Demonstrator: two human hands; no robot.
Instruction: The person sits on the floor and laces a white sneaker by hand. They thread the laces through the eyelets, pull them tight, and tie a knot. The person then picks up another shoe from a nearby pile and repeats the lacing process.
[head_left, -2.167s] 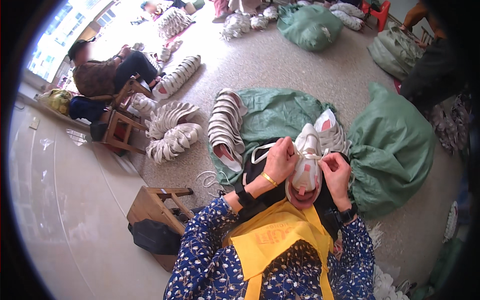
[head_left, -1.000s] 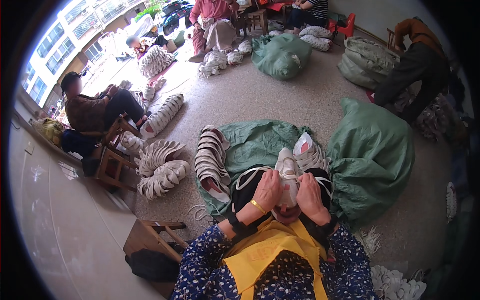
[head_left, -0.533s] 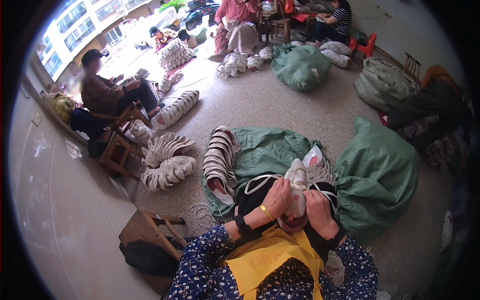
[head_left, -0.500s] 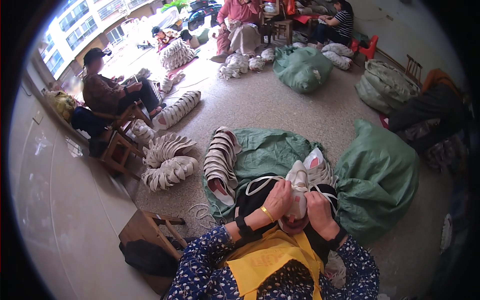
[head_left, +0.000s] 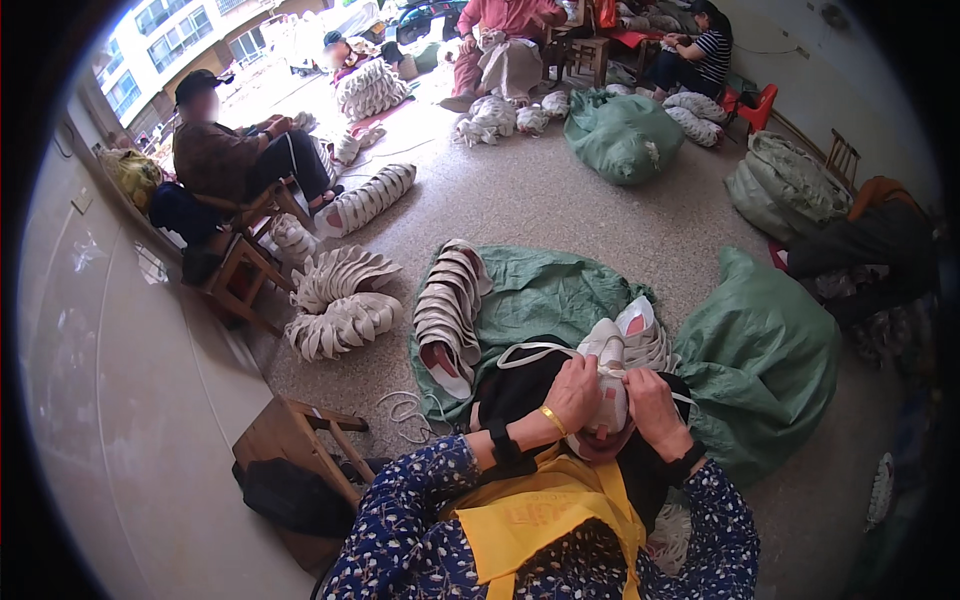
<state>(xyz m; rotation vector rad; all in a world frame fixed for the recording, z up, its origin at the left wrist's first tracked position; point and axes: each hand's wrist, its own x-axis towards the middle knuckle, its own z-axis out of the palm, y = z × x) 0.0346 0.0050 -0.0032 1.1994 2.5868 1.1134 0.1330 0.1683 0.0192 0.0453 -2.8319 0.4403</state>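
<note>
Both hands are working on one white shoe with pink lining, held on the lap just in front of the yellow apron. The left hand is curling its fingers closed against the shoe's left side; the right hand is pinching at the white lace near the shoe's top, fingertips closed on it, though the exact grip is too small to make out. The shoe is sitting between the two hands, toe pointing away from the apron, and the lace is looping out to the shoe's left over dark cloth. A second white shoe is lying just beyond the held one. Beyond the shoe a crinkled green sack sheet is spreading flat; on it one nested row of white shoes is leaning. To the shoe's right a bulging green sack is standing. Far left of the shoe two more curved rows of shoes are lying on the speckled floor, near a wooden stool. Four other people are sitting well beyond the shoe.
</note>
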